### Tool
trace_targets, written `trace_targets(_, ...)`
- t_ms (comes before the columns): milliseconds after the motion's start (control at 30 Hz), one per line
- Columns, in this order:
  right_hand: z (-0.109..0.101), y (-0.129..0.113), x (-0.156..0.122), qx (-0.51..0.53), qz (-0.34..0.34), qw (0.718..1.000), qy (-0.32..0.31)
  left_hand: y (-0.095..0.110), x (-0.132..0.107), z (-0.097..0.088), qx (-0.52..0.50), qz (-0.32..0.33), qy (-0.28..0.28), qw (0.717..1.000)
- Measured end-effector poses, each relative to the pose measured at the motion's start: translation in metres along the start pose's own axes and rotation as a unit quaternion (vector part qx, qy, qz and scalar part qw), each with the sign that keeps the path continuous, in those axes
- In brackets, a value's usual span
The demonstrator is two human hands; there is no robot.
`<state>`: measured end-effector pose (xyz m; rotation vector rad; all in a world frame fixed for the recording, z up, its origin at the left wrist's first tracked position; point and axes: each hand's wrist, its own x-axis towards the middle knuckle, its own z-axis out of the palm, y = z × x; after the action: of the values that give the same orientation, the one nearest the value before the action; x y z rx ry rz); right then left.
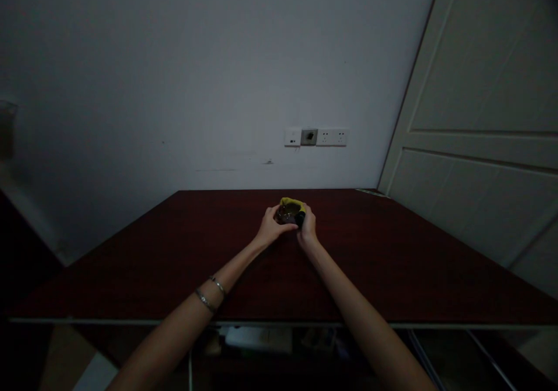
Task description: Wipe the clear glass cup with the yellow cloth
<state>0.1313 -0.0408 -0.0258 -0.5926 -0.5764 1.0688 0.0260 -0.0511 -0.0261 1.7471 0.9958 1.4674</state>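
Over the far middle of the dark red table (218, 246), both my hands are around a small dark, shiny object with a yellow edge (291, 210). It looks hollow or glassy in the middle, but its exact kind cannot be made out in the dim light. My left hand (272, 225) grips its left and near side, with the thumb stretched across the front. On the right side my right hand (308, 222) is closed round it, next to a black patch. The fingers behind the object are hidden.
A pale wall with a row of sockets (316, 137) stands behind the table. A white panelled door (479, 118) is on the right. Under the table's front edge (305, 324) a pale box-like thing (259, 339) lies among other dark items.
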Motion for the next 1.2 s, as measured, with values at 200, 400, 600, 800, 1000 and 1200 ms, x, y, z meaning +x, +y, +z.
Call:
trace_targets(200, -0.002, -0.012, -0.001, 0.071, 0.070, 0.995, 0.026, 0.011, -0.007, 0.008, -0.091, -0.003, -0.076, 0.993)
trace_targets(400, -0.005, -0.015, 0.003, 0.075, 0.100, 0.992, 0.023, 0.009, -0.003, 0.004, -0.159, -0.038, -0.124, 0.979)
trace_targets(600, -0.003, -0.004, 0.003, 0.035, 0.064, 0.997, 0.008, 0.007, 0.003, 0.000, -0.129, -0.045, -0.077, 0.988)
trace_targets(800, -0.008, 0.010, 0.008, -0.055, -0.004, 0.998, -0.011, -0.005, 0.004, -0.003, -0.012, -0.031, -0.015, 0.999)
trace_targets(1000, -0.014, 0.021, 0.015, -0.135, -0.090, 0.986, -0.041, -0.009, 0.010, -0.004, -0.020, -0.045, -0.009, 0.999)
trace_targets(1200, -0.010, 0.012, 0.011, -0.107, -0.051, 0.993, -0.015, -0.004, 0.012, -0.011, -0.057, -0.045, -0.037, 0.997)
